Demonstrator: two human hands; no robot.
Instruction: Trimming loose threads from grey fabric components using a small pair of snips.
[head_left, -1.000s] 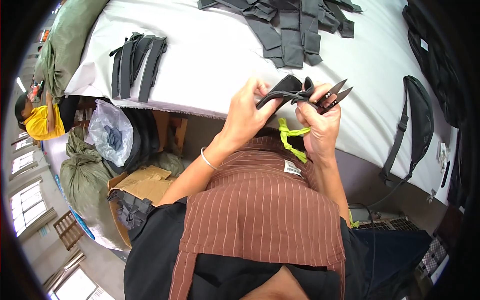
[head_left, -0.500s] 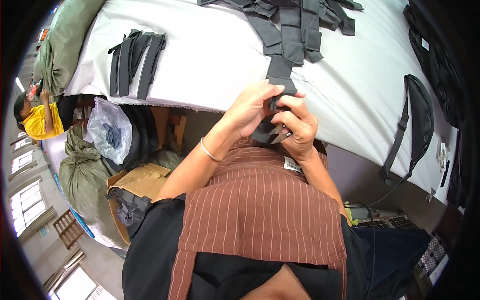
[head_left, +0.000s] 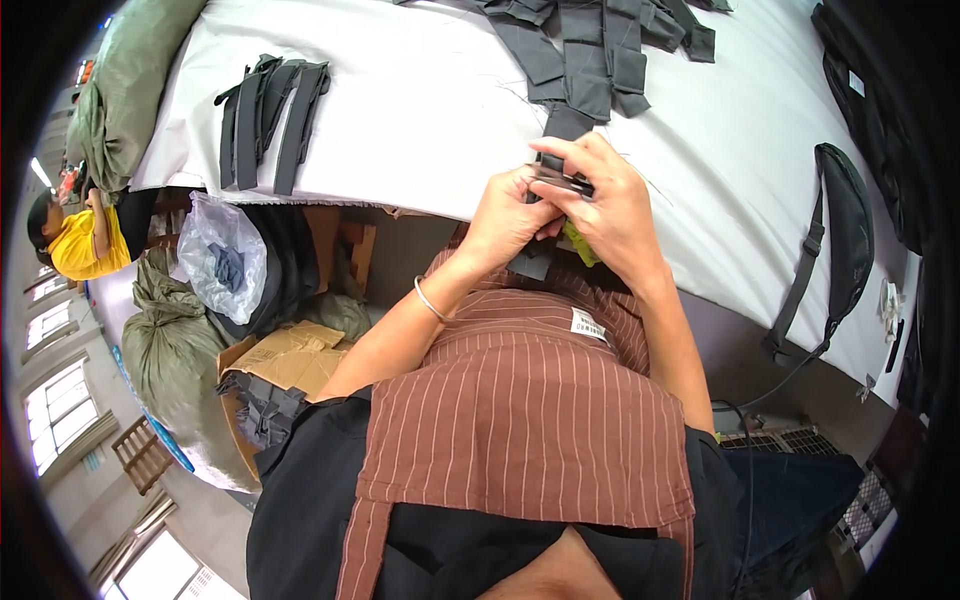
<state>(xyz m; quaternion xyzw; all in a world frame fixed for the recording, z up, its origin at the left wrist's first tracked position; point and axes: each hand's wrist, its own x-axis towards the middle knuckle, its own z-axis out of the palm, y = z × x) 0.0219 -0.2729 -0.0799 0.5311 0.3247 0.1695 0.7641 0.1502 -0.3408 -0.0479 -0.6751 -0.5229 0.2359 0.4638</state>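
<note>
At the table's near edge, my left hand (head_left: 508, 222) pinches a dark grey fabric strip (head_left: 570, 122). The strip runs up to a pile of joined grey fabric pieces (head_left: 588, 60), and its lower end hangs in front of the striped apron. My right hand (head_left: 612, 195) is closed around small thread snips (head_left: 562, 180). Their blades lie across the strip at my left fingertips; whether they are parted is hard to make out. Several loose thread ends lie on the white cloth beside the pile.
Grey strips (head_left: 268, 125) lie in a stack on the white table (head_left: 420, 110). A black waist bag (head_left: 845, 235) rests to the right. Down left are a clear plastic bag (head_left: 222, 255), a cardboard box (head_left: 290, 360) and a green sack (head_left: 170, 350). A person in yellow (head_left: 90, 240) is far left.
My right hand has moved up and turned over, bringing the snips from below the strip to across it by my left fingers. My left hand has shifted slightly down.
</note>
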